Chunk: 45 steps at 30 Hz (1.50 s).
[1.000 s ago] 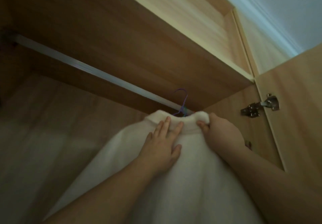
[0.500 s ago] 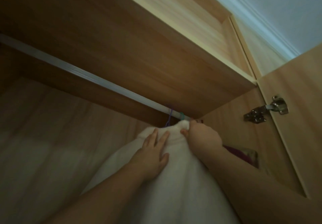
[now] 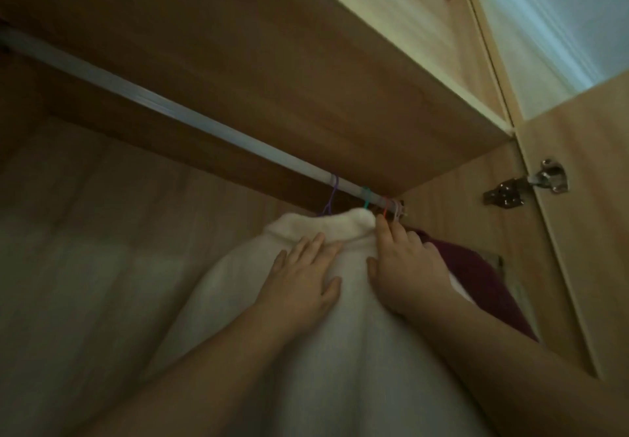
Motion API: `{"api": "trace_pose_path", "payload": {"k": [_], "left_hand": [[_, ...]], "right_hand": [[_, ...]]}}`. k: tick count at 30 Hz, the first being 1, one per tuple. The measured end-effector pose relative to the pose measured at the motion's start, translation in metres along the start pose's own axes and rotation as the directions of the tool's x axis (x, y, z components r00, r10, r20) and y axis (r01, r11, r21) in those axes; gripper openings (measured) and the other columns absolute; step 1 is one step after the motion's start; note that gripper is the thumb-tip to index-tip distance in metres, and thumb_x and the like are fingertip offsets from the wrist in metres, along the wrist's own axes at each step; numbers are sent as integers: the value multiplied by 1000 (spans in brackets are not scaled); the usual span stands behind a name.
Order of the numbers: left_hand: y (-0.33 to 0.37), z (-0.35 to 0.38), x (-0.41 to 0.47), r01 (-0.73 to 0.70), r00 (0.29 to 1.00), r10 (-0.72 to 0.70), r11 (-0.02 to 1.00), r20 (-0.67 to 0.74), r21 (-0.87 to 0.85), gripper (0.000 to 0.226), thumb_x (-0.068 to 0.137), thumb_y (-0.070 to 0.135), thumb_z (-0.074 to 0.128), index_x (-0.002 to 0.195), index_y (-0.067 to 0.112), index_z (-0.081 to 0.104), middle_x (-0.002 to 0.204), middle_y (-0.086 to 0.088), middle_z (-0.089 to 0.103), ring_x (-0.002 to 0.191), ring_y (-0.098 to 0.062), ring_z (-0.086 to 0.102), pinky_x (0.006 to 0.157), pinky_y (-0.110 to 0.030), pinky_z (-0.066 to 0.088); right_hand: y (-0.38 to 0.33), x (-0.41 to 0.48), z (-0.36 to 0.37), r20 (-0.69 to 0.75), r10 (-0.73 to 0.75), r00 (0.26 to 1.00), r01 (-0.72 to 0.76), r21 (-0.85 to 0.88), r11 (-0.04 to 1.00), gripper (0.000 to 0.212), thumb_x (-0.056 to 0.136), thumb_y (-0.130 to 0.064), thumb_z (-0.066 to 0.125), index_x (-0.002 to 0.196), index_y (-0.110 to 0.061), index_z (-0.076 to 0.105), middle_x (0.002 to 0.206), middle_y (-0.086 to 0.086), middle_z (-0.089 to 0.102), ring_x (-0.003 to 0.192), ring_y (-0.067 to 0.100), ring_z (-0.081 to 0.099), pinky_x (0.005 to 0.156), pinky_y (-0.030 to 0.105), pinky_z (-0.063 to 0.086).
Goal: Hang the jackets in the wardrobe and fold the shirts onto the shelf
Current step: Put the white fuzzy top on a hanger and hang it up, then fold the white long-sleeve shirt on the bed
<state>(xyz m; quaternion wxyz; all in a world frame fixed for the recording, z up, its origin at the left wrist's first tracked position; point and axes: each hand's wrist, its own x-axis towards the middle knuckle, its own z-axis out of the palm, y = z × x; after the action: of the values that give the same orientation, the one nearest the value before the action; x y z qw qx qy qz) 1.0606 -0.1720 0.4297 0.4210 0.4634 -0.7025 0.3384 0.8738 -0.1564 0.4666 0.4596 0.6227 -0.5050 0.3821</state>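
A white fleecy jacket (image 3: 306,351) hangs from a purple hanger (image 3: 332,196) whose hook is over the silver wardrobe rail (image 3: 163,104). My left hand (image 3: 303,280) lies flat on the jacket just below its collar, fingers straight. My right hand (image 3: 405,266) rests on the jacket's right shoulder with its fingers reaching up along the collar's edge; I cannot make out a pinch. A dark red garment (image 3: 476,276) hangs right behind my right hand.
More hanger hooks, teal (image 3: 367,196) and orange (image 3: 386,208), crowd the rail's right end. The shelf board (image 3: 306,62) runs above the rail. The wardrobe side wall (image 3: 459,232) and the open door with its metal hinge (image 3: 526,188) stand at the right.
The jacket on its hanger went from below the rail onto it and slid right toward the other hangers. My right hand let go of the collar and now lies on the shoulder.
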Motion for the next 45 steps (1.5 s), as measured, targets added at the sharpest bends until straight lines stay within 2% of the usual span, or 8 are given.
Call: {"api": "trace_pose_path", "payload": {"k": [7,18,21,24,28,36,41,45], "left_hand": [[82,3,-83,-47,997,64,960,53,-278,61,98,56,21,154,45,-1,166,12,-4,151,-6,-10,124,-35,0],[260,-17,-220,-138,946,207,954,251,-266,74,86,66,6,155,41,-5,167,4,-3,153,-20,-9,124,-46,2],[335,-17,-268,-75,871,284,884,402,-461,70,94,66,21,155,43,-4,166,7,-6,152,-17,-10,124,-42,3],[427,-31,-324,-36,771,390,817,504,-576,69,98,61,30,154,44,-7,165,9,-12,151,-15,-13,124,-41,1],[552,-68,-408,-42,678,544,700,494,-713,69,98,61,29,152,47,-12,164,12,-13,151,-13,-17,124,-41,-1],[761,-125,-535,-102,480,775,514,410,-852,71,99,55,37,157,36,2,167,0,-1,153,-24,-4,123,-46,7],[841,-126,-588,-221,381,860,441,339,-870,73,95,57,35,158,28,11,165,-8,12,151,-32,10,118,-50,15],[886,-110,-609,-140,354,861,435,365,-889,77,88,59,31,157,27,19,164,-10,19,150,-34,15,117,-52,20]], "right_hand": [[28,-112,-37,175,-39,984,45,-30,999,62,100,-49,22,158,-31,8,167,-4,4,153,20,2,122,44,16],[124,-352,-157,368,233,900,-204,-116,972,65,96,-49,41,156,-34,19,165,-7,15,152,16,13,119,38,23],[164,-435,-210,415,330,848,-283,-173,943,66,93,-45,44,154,-28,29,163,-2,24,150,19,21,115,42,35],[201,-522,-282,434,388,813,-310,-243,919,64,93,-39,48,153,-23,33,161,1,28,150,21,21,118,40,30],[244,-635,-392,482,547,685,-407,-370,835,65,95,-39,50,155,-27,27,164,1,22,152,21,14,121,37,17],[292,-812,-561,370,856,362,-593,-617,517,64,86,-35,53,147,-17,42,154,10,40,143,34,35,113,52,36],[314,-880,-620,269,933,241,-646,-673,360,65,83,-25,65,143,-9,47,147,17,47,135,39,42,110,48,37],[342,-920,-633,235,967,101,-687,-686,238,69,90,-32,59,153,-17,33,159,11,32,146,33,26,116,47,28]]}}
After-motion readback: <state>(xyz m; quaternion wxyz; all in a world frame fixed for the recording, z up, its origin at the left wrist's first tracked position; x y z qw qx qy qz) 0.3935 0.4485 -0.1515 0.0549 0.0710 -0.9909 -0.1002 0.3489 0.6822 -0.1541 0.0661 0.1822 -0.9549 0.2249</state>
